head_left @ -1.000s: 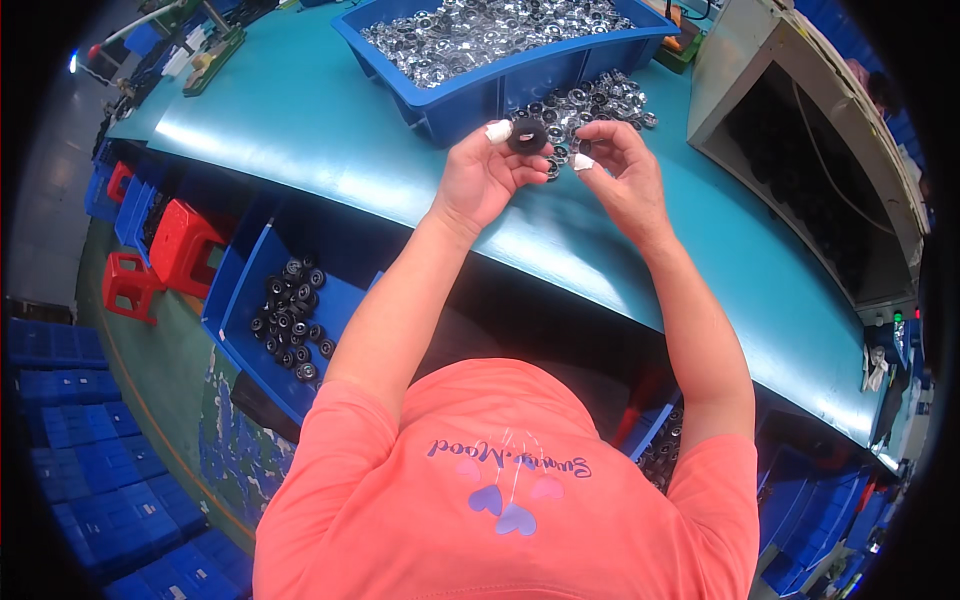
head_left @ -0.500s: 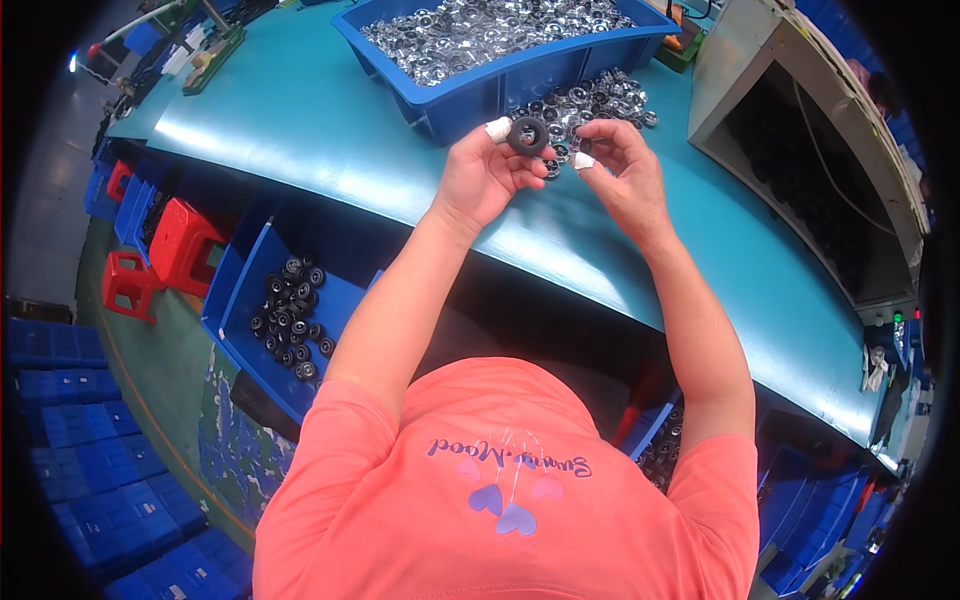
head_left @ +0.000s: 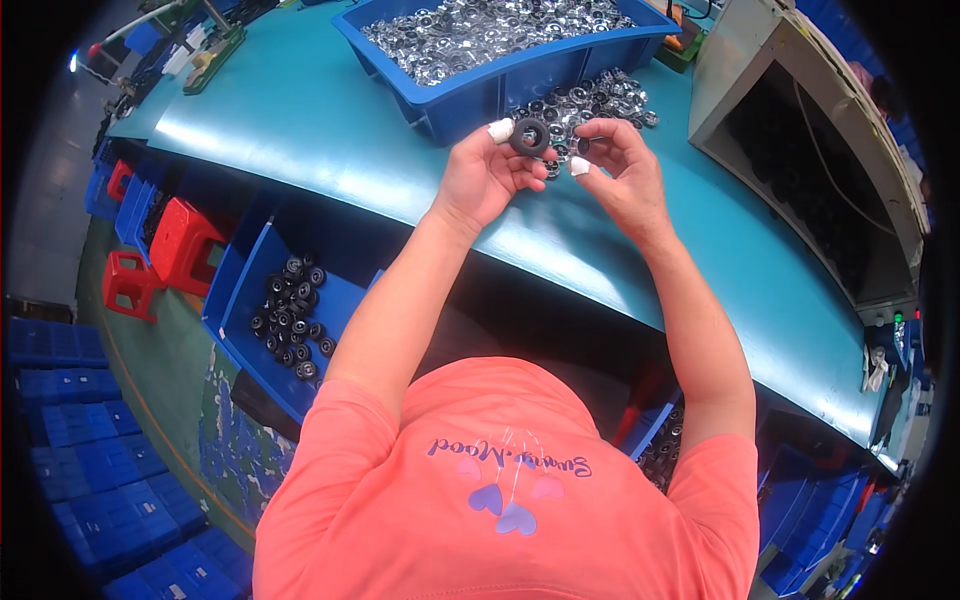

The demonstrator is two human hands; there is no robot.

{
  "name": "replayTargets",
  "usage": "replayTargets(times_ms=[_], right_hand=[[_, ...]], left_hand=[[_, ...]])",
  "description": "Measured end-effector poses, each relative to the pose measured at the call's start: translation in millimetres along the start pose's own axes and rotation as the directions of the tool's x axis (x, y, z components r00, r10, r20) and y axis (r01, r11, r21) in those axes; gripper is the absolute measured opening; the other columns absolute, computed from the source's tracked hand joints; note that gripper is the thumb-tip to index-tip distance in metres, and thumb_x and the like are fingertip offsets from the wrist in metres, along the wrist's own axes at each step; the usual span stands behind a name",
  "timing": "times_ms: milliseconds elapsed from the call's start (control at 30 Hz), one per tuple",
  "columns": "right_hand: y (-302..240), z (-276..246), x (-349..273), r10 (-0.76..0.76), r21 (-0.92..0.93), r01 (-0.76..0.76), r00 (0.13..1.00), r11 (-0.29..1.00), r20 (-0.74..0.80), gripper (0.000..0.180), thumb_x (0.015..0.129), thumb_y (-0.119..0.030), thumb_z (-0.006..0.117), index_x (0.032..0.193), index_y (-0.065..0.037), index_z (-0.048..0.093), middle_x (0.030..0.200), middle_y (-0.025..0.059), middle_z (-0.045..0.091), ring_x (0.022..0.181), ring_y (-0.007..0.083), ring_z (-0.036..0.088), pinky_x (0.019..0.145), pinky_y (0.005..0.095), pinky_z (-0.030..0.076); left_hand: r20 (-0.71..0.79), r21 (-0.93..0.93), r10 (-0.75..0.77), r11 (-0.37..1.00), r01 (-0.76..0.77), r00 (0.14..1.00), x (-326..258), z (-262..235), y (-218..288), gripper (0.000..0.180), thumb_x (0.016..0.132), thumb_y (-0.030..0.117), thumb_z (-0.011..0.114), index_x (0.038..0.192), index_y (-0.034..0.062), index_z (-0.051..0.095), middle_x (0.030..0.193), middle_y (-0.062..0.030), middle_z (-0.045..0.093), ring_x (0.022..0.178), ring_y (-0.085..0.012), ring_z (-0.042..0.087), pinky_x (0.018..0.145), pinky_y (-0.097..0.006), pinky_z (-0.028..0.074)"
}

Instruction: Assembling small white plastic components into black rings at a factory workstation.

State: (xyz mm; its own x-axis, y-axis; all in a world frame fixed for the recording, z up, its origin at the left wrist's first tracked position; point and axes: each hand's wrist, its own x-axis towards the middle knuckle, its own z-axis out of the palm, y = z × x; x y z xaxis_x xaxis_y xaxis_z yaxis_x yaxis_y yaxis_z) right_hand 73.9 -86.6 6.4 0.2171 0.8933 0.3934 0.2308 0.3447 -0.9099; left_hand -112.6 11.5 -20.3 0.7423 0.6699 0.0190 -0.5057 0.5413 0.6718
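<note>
A small black rubber tyre [head_left: 530,136] is held upright between the thumb and fingers of my left hand [head_left: 484,176]. Its open centre faces me. Just to its right, my right hand [head_left: 630,180] pinches a small chrome wheel hub [head_left: 584,146] with a dark face, partly covered by the fingertips. White wrapping covers both thumb tips. The tyre and the hub are apart. Behind the hands, a loose pile of chrome wheel hubs [head_left: 610,97] lies on the teal tabletop [head_left: 350,130].
A blue bin [head_left: 470,105] full of shiny hubs stands behind the pile. At right is a pale box-like housing [head_left: 720,90] with a dark opening. Below the table's left edge, a blue crate [head_left: 240,290] holds several black wheels [head_left: 295,305]. Red stools [head_left: 185,245] stand farther left.
The tyre in my left hand has shifted very slightly to the right. My right thumb has moved a little down and left at the hub. Otherwise the scene is the same.
</note>
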Motion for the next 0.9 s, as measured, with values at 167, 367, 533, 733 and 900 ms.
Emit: replayTargets(times_ms=[167, 367, 533, 733, 900], right_hand=[[3, 1, -1, -0.005, 0.029, 0.005, 1.000, 1.000, 0.006, 0.036, 0.077, 0.000, 0.071, 0.112, -0.002, 0.062, 0.109, 0.0063, 0.063, 0.099, 0.0167, 0.067, 0.088, 0.0310, 0.056], [-3, 1, -2, 0.010, -0.062, -0.009, 1.000, 0.998, 0.012, 0.036, 0.077, -0.003, 0.075, 0.111, -0.002, 0.063, 0.101, 0.0065, 0.070, 0.091, 0.0147, 0.070, 0.083, 0.0296, 0.056], [-3, 2, -2, 0.006, -0.047, -0.006, 1.000, 0.999, 0.004, 0.038, 0.078, -0.005, 0.075, 0.113, -0.002, 0.063, 0.101, 0.0077, 0.070, 0.091, 0.0148, 0.070, 0.081, 0.0294, 0.056], [-2, 2, -2, -0.018, -0.048, 0.017, 1.000, 0.999, -0.024, 0.038, 0.078, -0.005, 0.072, 0.115, -0.001, 0.062, 0.103, 0.0090, 0.070, 0.092, 0.0158, 0.070, 0.083, 0.0303, 0.056], [-4, 2, -2, -0.028, -0.043, 0.028, 1.000, 0.999, -0.011, 0.037, 0.078, -0.005, 0.074, 0.113, -0.001, 0.062, 0.103, 0.0084, 0.071, 0.093, 0.0165, 0.070, 0.083, 0.0308, 0.056]], left_hand=[[-0.015, 0.025, 0.001, 1.000, -0.001, 1.000, 0, 5, 0, 0.041, 0.098, 0.030, 0.046, 0.112, -0.0050, 0.061, 0.098, -0.0217, 0.069, 0.078, -0.0245, 0.069, 0.067, -0.036, 0.059], [-0.017, 0.039, 0.008, 0.999, -0.007, 1.000, -2, 5, 0, 0.038, 0.097, 0.029, 0.046, 0.113, -0.0025, 0.060, 0.099, -0.0212, 0.069, 0.078, -0.0247, 0.069, 0.068, -0.036, 0.059], [-0.010, 0.021, 0.015, 1.000, -0.014, 1.000, -3, 8, 1, 0.035, 0.096, 0.027, 0.049, 0.117, 0.0011, 0.059, 0.099, -0.0210, 0.069, 0.077, -0.0252, 0.068, 0.068, -0.037, 0.059], [0.018, 0.025, 0.005, 1.000, -0.005, 1.000, -3, 11, 2, 0.037, 0.094, 0.027, 0.051, 0.120, 0.0007, 0.059, 0.099, -0.0211, 0.069, 0.076, -0.0261, 0.068, 0.069, -0.038, 0.059], [0.037, 0.035, 0.007, 0.999, -0.008, 0.999, -3, 10, 2, 0.039, 0.094, 0.026, 0.051, 0.122, -0.0002, 0.058, 0.100, -0.0213, 0.068, 0.076, -0.0262, 0.068, 0.068, -0.039, 0.059]])
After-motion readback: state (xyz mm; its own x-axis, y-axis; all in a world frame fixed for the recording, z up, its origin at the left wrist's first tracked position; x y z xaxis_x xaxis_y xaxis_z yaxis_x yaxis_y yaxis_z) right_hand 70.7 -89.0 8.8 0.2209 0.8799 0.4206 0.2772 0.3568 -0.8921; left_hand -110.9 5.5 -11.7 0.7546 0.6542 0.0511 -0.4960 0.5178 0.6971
